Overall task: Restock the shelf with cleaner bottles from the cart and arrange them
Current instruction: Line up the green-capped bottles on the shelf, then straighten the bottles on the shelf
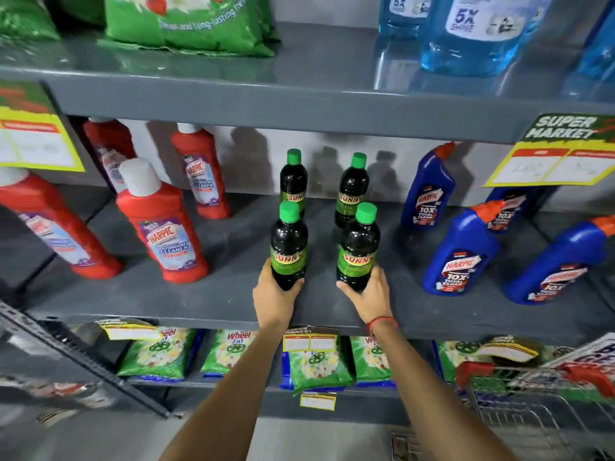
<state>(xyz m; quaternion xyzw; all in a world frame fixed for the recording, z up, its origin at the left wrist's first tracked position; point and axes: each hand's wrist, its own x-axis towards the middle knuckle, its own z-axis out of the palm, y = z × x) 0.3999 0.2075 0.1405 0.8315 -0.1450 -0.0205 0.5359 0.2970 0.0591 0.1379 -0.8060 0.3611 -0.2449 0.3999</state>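
Several dark cleaner bottles with green caps and green "Sunny" labels stand on the grey middle shelf. My left hand grips the base of the front left bottle. My right hand grips the base of the front right bottle. Both held bottles stand upright on the shelf. Behind them two more stand free: a back left bottle and a back right bottle. The wire cart shows at the bottom right.
Red Harpic bottles stand to the left, blue Harpic bottles to the right. Green detergent bags fill the shelf below. Blue liquid bottles and green bags sit on the shelf above. Yellow price tags hang from shelf edges.
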